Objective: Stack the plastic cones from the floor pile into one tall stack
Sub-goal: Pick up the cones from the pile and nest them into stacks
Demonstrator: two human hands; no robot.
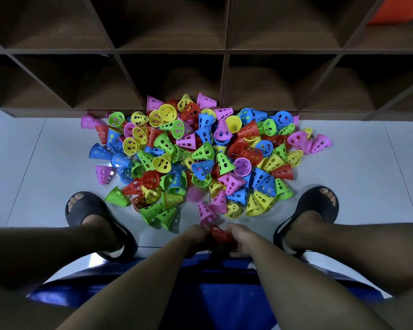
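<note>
Left hand [195, 235], right hand [241, 240], red cone [221, 235] gripped between, cone pile [200, 153] beyond

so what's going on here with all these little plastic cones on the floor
A person sits facing a big pile of coloured plastic cones on the tiled floor, in front of a dark shelf unit. The left hand and right hand together hold a red cone close to the body. Whether a stack sits under it is hidden. Most cones lie loose in the pile.
</note>
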